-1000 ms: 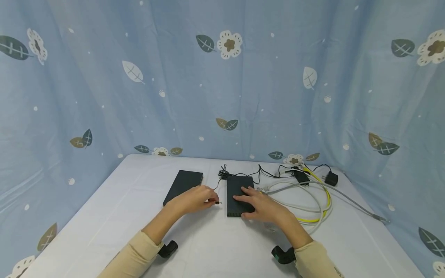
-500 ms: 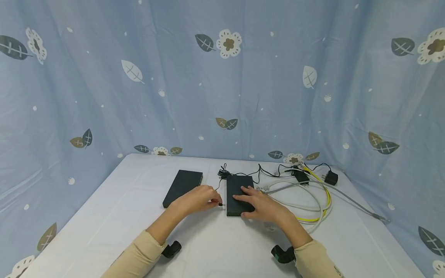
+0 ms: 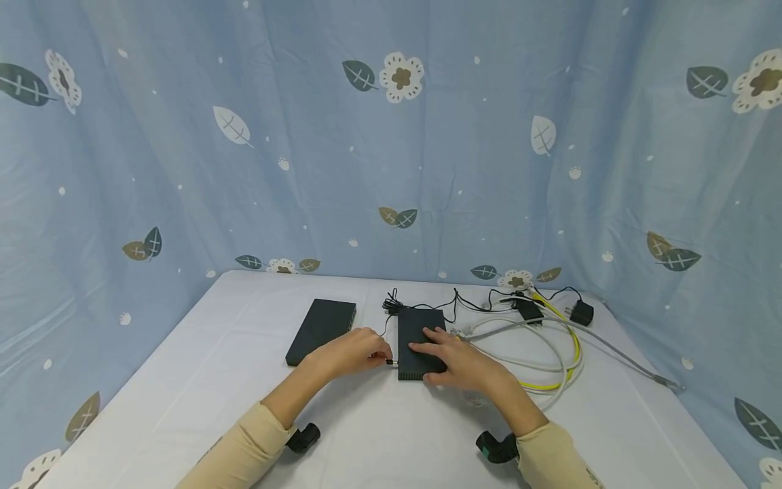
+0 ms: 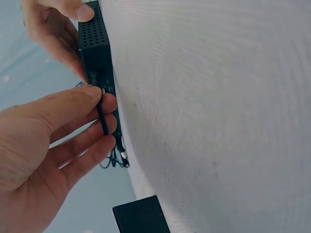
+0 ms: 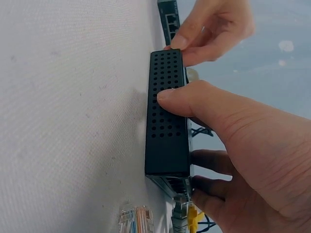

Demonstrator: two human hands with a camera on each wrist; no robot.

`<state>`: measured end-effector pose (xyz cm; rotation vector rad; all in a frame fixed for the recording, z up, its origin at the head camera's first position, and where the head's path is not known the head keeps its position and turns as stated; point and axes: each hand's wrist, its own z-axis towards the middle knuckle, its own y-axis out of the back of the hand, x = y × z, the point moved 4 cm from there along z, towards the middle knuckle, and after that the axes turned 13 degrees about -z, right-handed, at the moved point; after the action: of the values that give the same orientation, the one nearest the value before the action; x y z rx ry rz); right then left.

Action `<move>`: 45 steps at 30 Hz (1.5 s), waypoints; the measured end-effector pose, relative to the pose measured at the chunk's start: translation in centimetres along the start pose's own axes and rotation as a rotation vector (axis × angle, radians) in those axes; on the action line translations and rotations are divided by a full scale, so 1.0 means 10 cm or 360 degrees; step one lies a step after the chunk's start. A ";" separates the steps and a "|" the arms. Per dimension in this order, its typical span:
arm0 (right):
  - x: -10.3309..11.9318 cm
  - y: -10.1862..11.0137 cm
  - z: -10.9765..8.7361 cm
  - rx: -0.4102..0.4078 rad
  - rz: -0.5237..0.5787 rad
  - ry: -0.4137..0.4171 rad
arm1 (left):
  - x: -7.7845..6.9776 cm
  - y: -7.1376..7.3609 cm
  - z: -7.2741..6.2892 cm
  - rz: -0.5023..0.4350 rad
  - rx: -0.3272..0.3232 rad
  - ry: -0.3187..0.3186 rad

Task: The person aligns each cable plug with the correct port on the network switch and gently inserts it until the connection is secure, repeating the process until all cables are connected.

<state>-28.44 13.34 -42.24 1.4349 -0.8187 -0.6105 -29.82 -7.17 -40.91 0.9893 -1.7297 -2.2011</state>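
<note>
Plug (image 3: 391, 362) is pinched between our left hand's (image 3: 353, 352) thumb and fingertips, right at the black box's (image 3: 420, 322) 8 o'clock, can't tell if seated; our right hand (image 3: 461, 360) rests spread on the box from 4 o'clock.

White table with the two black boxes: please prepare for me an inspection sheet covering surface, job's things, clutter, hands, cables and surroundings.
Surface: white table; no spill seen.
Job's things: right black box under one hand; left black box lies apart, untouched; small black plug at the right box's left side, whether seated cannot be told.
Clutter: black adapter with prongs, far right; clear connector near the right box.
Hands: left hand pinches the plug; right hand rests on the right box.
Cables: bundled black cable behind; yellow and grey cables loop at right.
Surroundings: blue curtain, leaf-and-flower print.
</note>
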 end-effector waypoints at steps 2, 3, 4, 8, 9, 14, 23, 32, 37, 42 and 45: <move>0.00 -0.01 0.01 0.0004 0.0002 -0.0004 | -0.01 0.00 0.00 -0.0003 0.0003 -0.0008; 0.00 -0.01 0.01 0.0006 0.0001 -0.0005 | -0.01 0.00 0.00 -0.0003 0.0005 -0.0015; 0.00 -0.01 0.01 0.0007 0.0002 -0.0005 | -0.01 0.00 -0.01 -0.0001 0.0005 -0.0023; 0.00 -0.01 0.01 0.0012 0.0006 -0.0013 | -0.02 0.01 -0.01 0.0018 -0.0011 -0.0063; 0.00 0.00 0.01 0.0014 0.0007 -0.0014 | -0.02 0.01 -0.01 0.0034 -0.0023 -0.0081; 0.00 0.00 0.01 0.0019 0.0017 -0.0020 | -0.01 0.01 0.00 0.0047 -0.0024 -0.0083; -0.01 -0.01 0.00 0.0014 0.0024 -0.0012 | -0.02 0.00 0.02 0.0015 0.0035 0.0023; 0.00 0.00 0.00 0.0002 0.0018 -0.0001 | -0.01 0.00 0.00 -0.0015 0.0032 0.0034; 0.00 0.00 0.00 0.0007 0.0010 -0.0001 | 0.01 0.00 0.00 -0.0037 0.0028 0.0026; -0.01 0.05 -0.01 0.0084 0.0041 0.0005 | 0.01 0.00 0.01 -0.0057 0.0019 0.0012; -0.03 0.09 0.01 0.0143 0.0083 0.0016 | 0.01 0.00 0.01 -0.0062 0.0011 0.0006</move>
<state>-28.80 13.61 -41.34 1.4919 -0.8826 -0.5321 -29.90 -7.15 -40.93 1.0368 -1.7323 -2.2168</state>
